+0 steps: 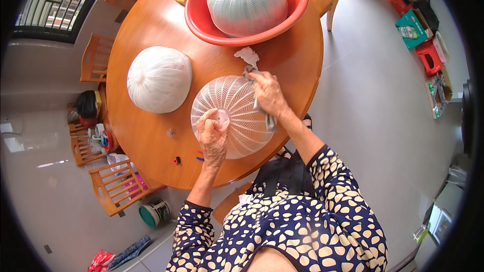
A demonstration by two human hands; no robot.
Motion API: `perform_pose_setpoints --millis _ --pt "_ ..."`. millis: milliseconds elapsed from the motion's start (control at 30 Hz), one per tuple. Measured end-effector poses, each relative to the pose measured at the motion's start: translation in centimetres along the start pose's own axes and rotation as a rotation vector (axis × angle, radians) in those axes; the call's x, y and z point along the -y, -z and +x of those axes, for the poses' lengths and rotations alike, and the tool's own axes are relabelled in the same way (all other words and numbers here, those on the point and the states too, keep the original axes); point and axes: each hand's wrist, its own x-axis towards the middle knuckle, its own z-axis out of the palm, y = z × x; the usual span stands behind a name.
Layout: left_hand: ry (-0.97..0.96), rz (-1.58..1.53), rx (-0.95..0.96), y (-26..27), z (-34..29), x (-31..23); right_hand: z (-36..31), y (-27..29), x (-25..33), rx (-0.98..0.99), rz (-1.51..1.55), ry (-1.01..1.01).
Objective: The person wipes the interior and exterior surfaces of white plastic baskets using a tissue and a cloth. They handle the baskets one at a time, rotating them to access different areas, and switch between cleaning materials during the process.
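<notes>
A clear, ribbed plastic food cover (242, 136) sits dome-up on the round wooden table (156, 156), close to my body. My left hand (212, 141) is closed on the round knob (221, 119) at its top. In my right hand (269, 93) is a bunched grey cloth (271, 122), pressed against the far right side of the cover. Just beyond that hand lies a crumpled white scrap (248, 56), perhaps tissue. A second, whiter food cover (159, 79) rests dome-up to the left.
Farther back, a red basin (196, 22) holds another dome cover (247, 2). Small red and black bits (177, 160) lie near the table's front left. Wooden chairs (118, 184) surround the table. A lidded bucket (154, 212) stands on the floor, and boxes (411, 29) line the right wall.
</notes>
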Motion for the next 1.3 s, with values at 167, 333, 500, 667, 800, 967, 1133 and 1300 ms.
perform_pose_setpoints --millis 167,333,500,667,800,967,1133,1300 --pt "0.001 0.012 -0.035 -0.3 0.0 0.0 -0.1 0.9 -2.9 0.104 0.084 -0.141" --pt "0.026 0.028 -0.040 -0.4 -0.2 -0.3 -6.0 0.7 -2.6 -0.102 -0.017 -0.068" --pt "0.029 0.008 -0.045 -0.6 0.1 -0.3 -11.4 0.7 -1.2 -0.107 -0.068 -0.053" --pt "0.013 0.017 -0.029 -0.5 0.1 -0.4 -13.5 0.6 1.7 -0.165 -0.087 0.129" --pt "0.000 -0.007 -0.024 -0.2 0.1 -0.5 -9.2 1.1 3.3 -0.101 -0.243 0.407" --pt "0.013 0.022 -0.031 -0.1 0.1 -0.6 -1.9 0.2 5.1 -0.024 -0.469 0.557" --pt "-0.004 0.022 -0.051 -0.5 0.5 -0.6 2.8 -1.8 4.8 0.116 -0.452 0.512" --pt "-0.051 0.031 -0.108 -0.5 0.7 -0.8 -0.7 -0.8 5.6 0.075 -0.541 0.701"
